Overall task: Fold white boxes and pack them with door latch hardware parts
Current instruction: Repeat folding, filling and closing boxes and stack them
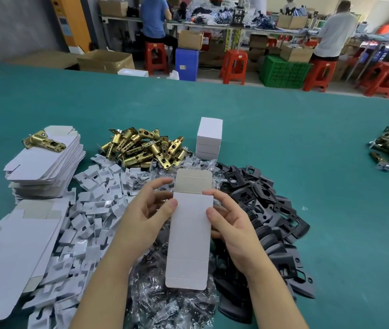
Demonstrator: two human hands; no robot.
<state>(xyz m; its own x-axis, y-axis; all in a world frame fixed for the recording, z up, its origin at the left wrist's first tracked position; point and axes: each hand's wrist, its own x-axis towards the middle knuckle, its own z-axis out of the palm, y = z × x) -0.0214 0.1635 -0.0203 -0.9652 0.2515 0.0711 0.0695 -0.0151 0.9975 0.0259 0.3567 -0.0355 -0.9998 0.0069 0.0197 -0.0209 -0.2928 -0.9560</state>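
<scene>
Both hands held the flat white box (190, 236) up over the pile of parts, the left hand (146, 217) pinching its left edge and the right hand (230, 224) its right edge, thumbs on the front face. Its open flap (193, 180) stood beyond the fingertips. The card looked light, thin and easily creased, so it was best gripped along the side folds and squeezed gently to open it. Further beyond the fingers lay brass latches (141, 148), likely heavy and hard.
</scene>
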